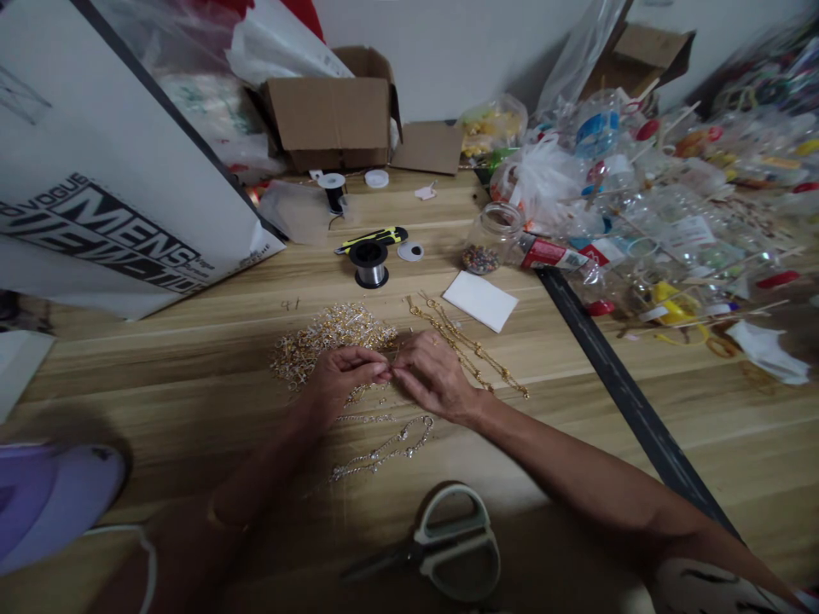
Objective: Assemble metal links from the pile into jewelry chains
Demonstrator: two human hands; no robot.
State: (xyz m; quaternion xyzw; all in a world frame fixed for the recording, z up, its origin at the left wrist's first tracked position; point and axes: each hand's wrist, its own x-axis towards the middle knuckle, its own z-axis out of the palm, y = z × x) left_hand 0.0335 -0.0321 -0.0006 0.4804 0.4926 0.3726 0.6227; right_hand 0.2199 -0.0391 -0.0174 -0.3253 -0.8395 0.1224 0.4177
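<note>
My left hand (349, 375) and my right hand (435, 375) meet fingertip to fingertip over the wooden table, both pinched closed. Whatever lies between their fingers is too small to make out. Just behind my left hand spreads a heap of small gold and silver jewellery pieces (333, 337). To the right of my right hand lie gold chains (477, 345) with small beads along them. Nearer to me, below both hands, rests a silver chain (384, 448) in a loose curve. Scissors (457, 546) with pale handles lie at the front, blades pointing left.
Behind the heap stand a wire spool (369, 266), a yellow-black cutter (384, 237) and a second spool (333, 194). A jar of beads (486, 243) is beside a white card (479, 300). Plastic bottles (678, 230) crowd the right; a printed white box (115, 188) stands left.
</note>
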